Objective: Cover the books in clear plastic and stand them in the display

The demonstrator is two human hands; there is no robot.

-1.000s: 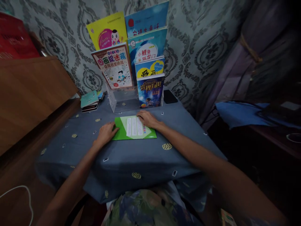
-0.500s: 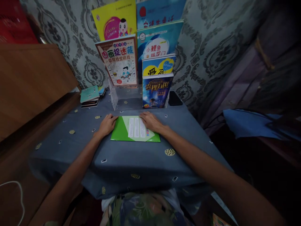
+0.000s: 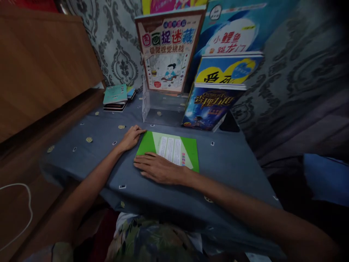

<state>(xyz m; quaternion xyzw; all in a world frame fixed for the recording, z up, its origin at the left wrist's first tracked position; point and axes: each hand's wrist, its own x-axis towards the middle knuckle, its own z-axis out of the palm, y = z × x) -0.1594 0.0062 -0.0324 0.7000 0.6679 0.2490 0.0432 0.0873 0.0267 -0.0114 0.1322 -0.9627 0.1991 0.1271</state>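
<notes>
On the blue-grey patterned tablecloth (image 3: 89,153), a clear acrylic stand (image 3: 160,109) holds colourful picture books (image 3: 169,51) at twelve o'clock, a small book pile (image 3: 116,98) at ten o'clock.

Blue-clothed table (image 3: 223,160); green booklet (image 3: 188,151), book stack (image 3: 116,97)

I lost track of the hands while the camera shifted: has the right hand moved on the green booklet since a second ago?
Yes. The right hand moved from the green booklet's far edge to its near edge.
</notes>
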